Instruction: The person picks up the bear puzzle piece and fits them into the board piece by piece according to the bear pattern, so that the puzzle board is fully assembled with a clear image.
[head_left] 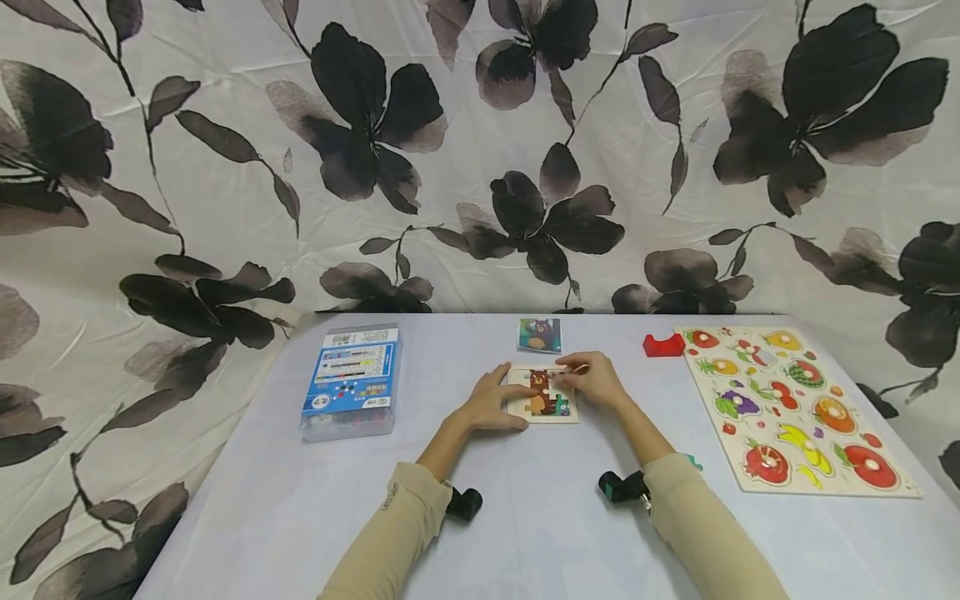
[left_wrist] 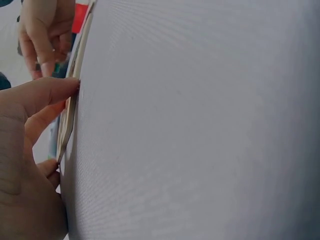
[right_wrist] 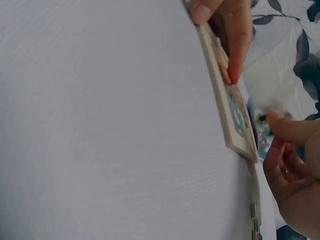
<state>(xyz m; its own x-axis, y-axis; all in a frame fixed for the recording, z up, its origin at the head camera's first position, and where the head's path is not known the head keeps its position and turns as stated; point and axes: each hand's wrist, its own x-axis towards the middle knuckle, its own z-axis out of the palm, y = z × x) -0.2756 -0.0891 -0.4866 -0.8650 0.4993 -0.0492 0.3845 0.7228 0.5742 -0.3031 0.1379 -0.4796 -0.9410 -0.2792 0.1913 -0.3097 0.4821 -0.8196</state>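
A small wooden jigsaw board (head_left: 567, 416) with a brown bear picture lies in the middle of the table. My left hand (head_left: 489, 402) holds it at its left side, the thumb along the near edge and a finger pressing on the picture. At its right part, my right hand (head_left: 596, 379) pinches a small puzzle piece (right_wrist: 264, 118) between thumb and fingertips, just above the board. The fingers hide most of that piece. Behind the board lies a square picture card (head_left: 539, 335) with a bear on it.
To the left lies a clear plastic box with a blue label (head_left: 352, 375). A red stand-like block (head_left: 663, 345) and a large fruit puzzle board (head_left: 783, 442) lie on the right. A green piece (head_left: 696, 462) shows partly beside the right sleeve. A flowered cloth hangs behind the table.
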